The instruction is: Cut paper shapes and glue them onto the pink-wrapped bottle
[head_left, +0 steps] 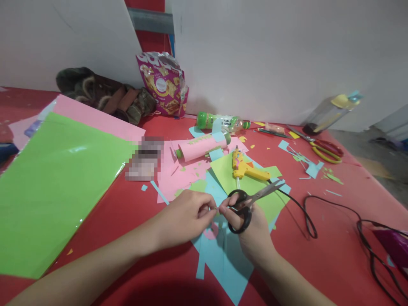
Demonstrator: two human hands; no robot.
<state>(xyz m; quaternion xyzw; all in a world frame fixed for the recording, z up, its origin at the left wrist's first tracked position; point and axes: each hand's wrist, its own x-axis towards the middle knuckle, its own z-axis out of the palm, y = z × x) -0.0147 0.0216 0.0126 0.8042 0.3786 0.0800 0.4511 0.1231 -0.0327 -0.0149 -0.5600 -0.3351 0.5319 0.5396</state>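
My left hand is closed in a pinch, its fingertips meeting those of my right hand over the paper scraps. What it pinches is too small to make out. My right hand grips black-handled scissors, the blades closed and pointing up to the right. Under both hands lie light blue paper pieces, a small pink scrap and green paper. A yellow glue gun rests on the green paper just beyond the scissors.
On the red table, large green and pink sheets lie left. A bottle wrapped in pink paper, a green bottle, a snack bag, red-yellow scissors and a black cord lie beyond and right.
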